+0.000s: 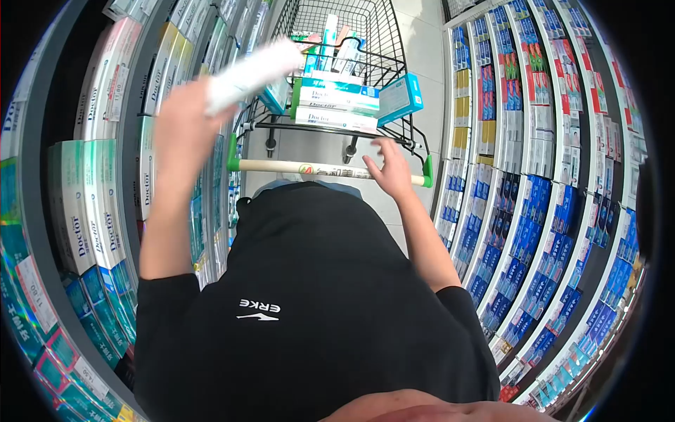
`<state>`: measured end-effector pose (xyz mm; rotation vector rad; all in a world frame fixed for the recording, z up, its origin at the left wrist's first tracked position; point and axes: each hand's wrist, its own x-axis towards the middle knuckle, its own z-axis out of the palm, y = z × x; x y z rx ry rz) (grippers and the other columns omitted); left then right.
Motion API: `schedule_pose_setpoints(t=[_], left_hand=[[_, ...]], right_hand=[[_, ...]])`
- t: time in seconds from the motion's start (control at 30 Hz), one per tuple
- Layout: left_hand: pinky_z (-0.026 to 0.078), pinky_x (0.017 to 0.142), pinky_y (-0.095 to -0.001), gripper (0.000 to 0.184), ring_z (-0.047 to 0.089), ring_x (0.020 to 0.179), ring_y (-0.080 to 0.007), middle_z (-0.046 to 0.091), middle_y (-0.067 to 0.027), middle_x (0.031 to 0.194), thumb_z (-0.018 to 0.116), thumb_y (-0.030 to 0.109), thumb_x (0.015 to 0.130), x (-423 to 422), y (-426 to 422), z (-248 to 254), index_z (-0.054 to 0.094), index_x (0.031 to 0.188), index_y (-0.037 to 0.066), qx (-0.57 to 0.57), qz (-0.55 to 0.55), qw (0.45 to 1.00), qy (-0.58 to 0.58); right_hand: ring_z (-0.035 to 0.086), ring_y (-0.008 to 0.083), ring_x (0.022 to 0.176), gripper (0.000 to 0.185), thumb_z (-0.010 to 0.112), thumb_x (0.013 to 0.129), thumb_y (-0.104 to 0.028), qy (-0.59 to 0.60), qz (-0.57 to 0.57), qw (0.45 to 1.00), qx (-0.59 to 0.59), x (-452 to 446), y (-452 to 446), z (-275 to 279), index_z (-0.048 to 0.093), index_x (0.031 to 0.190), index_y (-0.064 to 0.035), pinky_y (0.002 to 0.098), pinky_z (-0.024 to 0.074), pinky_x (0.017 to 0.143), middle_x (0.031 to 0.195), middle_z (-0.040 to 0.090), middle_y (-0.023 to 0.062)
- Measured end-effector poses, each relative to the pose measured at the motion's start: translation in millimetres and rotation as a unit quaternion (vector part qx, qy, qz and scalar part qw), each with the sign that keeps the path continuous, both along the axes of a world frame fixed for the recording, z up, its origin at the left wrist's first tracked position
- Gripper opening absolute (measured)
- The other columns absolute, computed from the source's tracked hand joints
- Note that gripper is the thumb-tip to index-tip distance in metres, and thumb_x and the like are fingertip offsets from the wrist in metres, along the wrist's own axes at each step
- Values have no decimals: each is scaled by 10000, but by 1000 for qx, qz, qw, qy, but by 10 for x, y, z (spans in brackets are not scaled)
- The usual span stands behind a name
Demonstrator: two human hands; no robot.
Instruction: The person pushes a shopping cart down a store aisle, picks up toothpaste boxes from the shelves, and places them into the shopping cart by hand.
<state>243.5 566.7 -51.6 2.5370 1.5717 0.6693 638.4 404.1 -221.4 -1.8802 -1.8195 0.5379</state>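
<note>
– Left side?
– I observe grey-edged shelving [129, 141] stocked with Doctor cartons [102, 204]; teal packs [91, 316] fill the lower left of my view, a price label [36, 292] beside them.
– Right side?
– I note white-edged shelving [474, 91] bearing rows of blue packs [538, 204], with red packs [539, 63] farther up the view.
– Floor?
– Pale tiles [425, 42] lie between both runs.

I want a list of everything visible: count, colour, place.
Held box: one, white, in left hand
Cart: one, black with green, ahead
Handle: one, cream, across cart
Cart boxes: several, white and teal, in cart
Wheels: two, dark, below cart
Left shelf boxes: many, white and green, left
Right shelf boxes: many, mostly blue, right
Price tags: several, white, left side
Floor: one, grey, beneath cart
Shirt: one, black, centre
Left hand: one, blurred, on held box
Right hand: one, bare, near handle
</note>
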Motion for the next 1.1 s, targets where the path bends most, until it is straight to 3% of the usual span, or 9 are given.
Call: schedule_pose_setpoints(t=[0.1, 0.2, 0.23, 0.37, 0.47, 0.6, 0.67, 0.77, 1.1], left_hand=[[533, 810, -452, 557, 681, 947, -324, 718, -118, 1010, 920, 364, 761, 472, -310, -647, 687, 1162, 57, -66, -126, 990, 7], [518, 825, -403, 600, 662, 960, -261, 687, -64, 1001, 910, 402, 737, 804, -560, -1100, 677, 1174, 63, -60, -197, 979, -10], [507, 836, -369, 617, 648, 962, -222, 663, -32, 982, 900, 431, 727, 871, -594, -1147, 675, 1176, 72, -50, -227, 972, -28], [478, 997, -433, 724, 649, 1110, -297, 688, -90, 1166, 885, 451, 784, 971, -534, -1270, 647, 1333, 43, -53, -216, 974, -47], [460, 1050, -450, 768, 627, 1179, -337, 660, -128, 1251, 886, 467, 812, 956, -460, -1181, 622, 1391, 36, 49, -83, 992, -77], [469, 1049, -475, 734, 605, 1224, -356, 635, -157, 1301, 863, 497, 858, 705, -591, -1519, 641, 1370, 20, -42, -87, 994, -56], [472, 1034, -472, 760, 628, 1195, -347, 672, -165, 1245, 798, 616, 877, 592, -651, -1578, 678, 1351, 34, -86, -97, 991, -24], [562, 805, -461, 904, 748, 827, -341, 752, -157, 803, 533, 922, 866, 538, -636, -1495, 768, 971, 55, -327, -120, 924, 157], [570, 652, -498, 877, 755, 753, -377, 746, -181, 761, 520, 925, 870, 549, -526, -1571, 759, 868, 82, -361, -121, 914, 139]], right_hand=[[719, 326, 997, 815, 900, 851, -313, 49, 12, 997, 56, -182, 143, 536, 523, 1566, -208, 440, 606, 828, 1544, 534, 128], [726, 339, 1023, 999, 952, 769, -357, -19, 103, 994, -15, -269, 253, 936, 465, 1627, -202, 427, 614, 854, 1672, 403, 155], [728, 321, 1010, 866, 928, 774, -393, -76, 135, 988, 1, -330, 304, 1059, 555, 1522, -163, 423, 611, 840, 1497, 573, 132], [729, 306, 947, 551, 844, 851, -419, -150, 165, 975, 13, -225, 457, 907, 645, 1284, -142, 442, 597, 790, 1027, 670, 67], [726, 313, 945, 576, 844, 855, -445, -157, 122, 979, -34, -26, 655, 778, 638, 1292, -130, 440, 594, 788, 1063, 673, 79], [714, 408, 1031, 568, 830, 890, -464, -116, 57, 991, -34, 281, 1062, 267, 630, 1293, -116, 508, 576, 839, 1143, 697, 135], [709, 414, 1055, 575, 824, 897, -472, -107, 45, 992, -59, 380, 1314, 10, 627, 1301, -112, 513, 571, 868, 1161, 702, 143], [697, 385, 1137, 580, 828, 898, -470, -116, 45, 985, -122, 499, 1669, -298, 624, 1326, -135, 509, 564, 904, 1215, 689, 139], [681, 446, 1126, 503, 747, 921, -174, -208, -60, 976, 22, 185, 1861, -648, 597, 1384, -50, 541, 544, 953, 1279, 652, 246]])
